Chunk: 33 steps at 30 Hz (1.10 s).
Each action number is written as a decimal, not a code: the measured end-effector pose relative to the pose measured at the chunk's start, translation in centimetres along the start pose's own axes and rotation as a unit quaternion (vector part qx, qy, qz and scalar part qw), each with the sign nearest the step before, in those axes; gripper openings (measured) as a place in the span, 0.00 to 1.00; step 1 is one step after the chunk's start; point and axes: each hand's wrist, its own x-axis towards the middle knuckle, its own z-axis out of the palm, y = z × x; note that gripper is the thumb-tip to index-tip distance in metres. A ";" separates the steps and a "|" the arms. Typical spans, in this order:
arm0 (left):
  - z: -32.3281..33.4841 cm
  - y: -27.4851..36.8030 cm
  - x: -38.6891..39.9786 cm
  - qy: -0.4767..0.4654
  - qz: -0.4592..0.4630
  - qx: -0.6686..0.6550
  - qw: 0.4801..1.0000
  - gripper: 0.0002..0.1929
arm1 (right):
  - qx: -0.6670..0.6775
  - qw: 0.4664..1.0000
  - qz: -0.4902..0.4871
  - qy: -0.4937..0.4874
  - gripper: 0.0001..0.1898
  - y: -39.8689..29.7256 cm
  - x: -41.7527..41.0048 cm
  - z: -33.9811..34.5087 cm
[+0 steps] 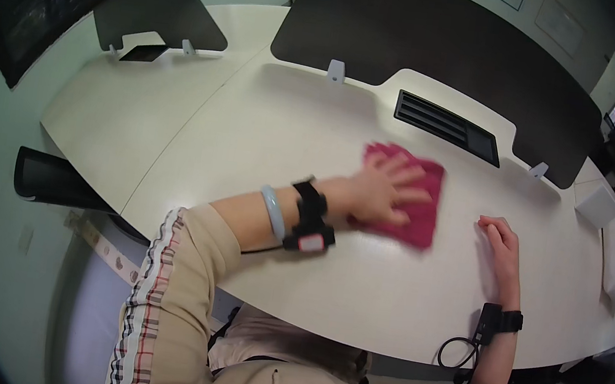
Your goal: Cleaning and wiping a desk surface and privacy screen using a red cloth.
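Note:
My left hand [385, 193] lies flat, fingers spread, on a folded pinkish-red cloth [425, 206] on the white desk top [290, 144]; it looks slightly blurred. The cloth shows beyond my fingertips and to the right of the palm. To the right of the cloth, my right hand [501, 236] rests on the desk with its fingers curled and nothing visible in it. Both wrists bear black straps with small devices and cables, and a pale blue bangle [273, 212] circles my left forearm.
Dark divider panels [447, 42] stand along the far side on light clamps [336, 72]. A black cable outlet [448, 127] is set into the desk beyond the cloth. A white box-like object [597, 201] sits at the right end, and a black chair part [56, 178] is at the left edge.

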 end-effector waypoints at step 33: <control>-0.5 -17.0 4.2 0.082 -0.266 0.032 0.960 0.38 | -0.026 0.999 0.020 0.019 0.09 -0.6 0.7 0.4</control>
